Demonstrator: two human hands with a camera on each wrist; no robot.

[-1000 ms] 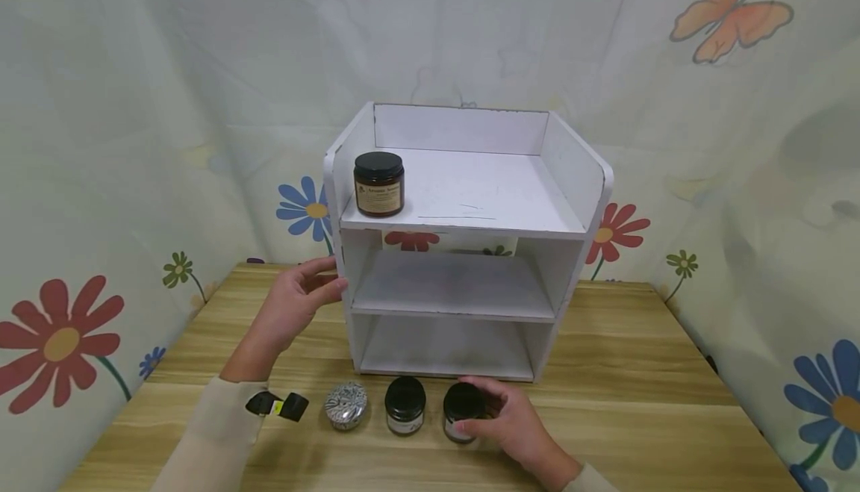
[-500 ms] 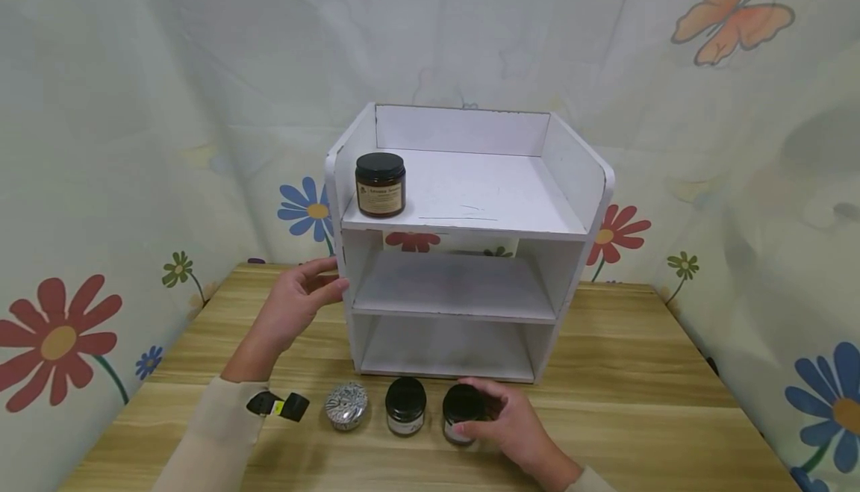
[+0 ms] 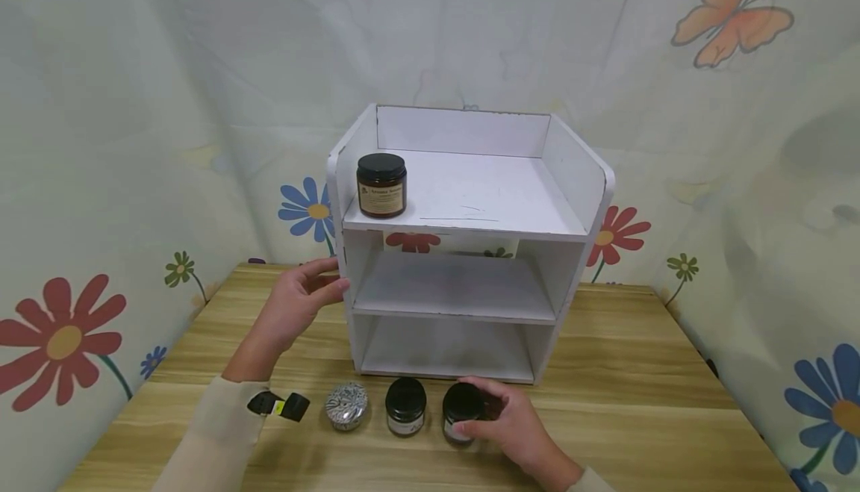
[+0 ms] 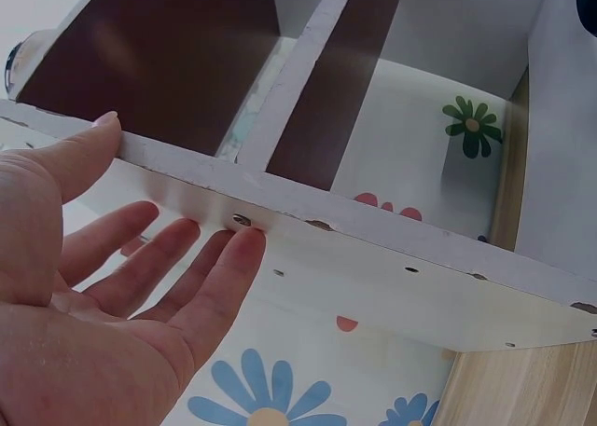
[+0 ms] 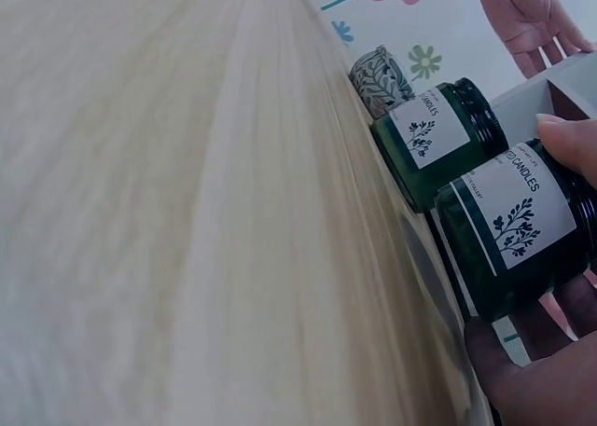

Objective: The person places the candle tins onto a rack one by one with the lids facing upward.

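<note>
My right hand [image 3: 516, 428] grips a dark green candle jar [image 5: 513, 226] with a black lid and white label, thumb on one side and fingers on the other. In the head view it is the rightmost of a row on the table. Left of it stands a matching candle jar [image 3: 406, 407], then a small round patterned tin [image 3: 346, 406]. My left hand [image 3: 301, 301] rests at the left side of a white shelf unit [image 3: 453, 318]. In the left wrist view its thumb lies on the front edge, and its loosely extended fingers reach to the outer side panel.
A brown jar [image 3: 381, 186] with a black lid and cream label stands at the left of the shelf unit's top level. Two lower levels lie beneath. The unit stands on a wood-grain table [image 3: 625, 372], before a flower-printed curtain [image 3: 235, 51].
</note>
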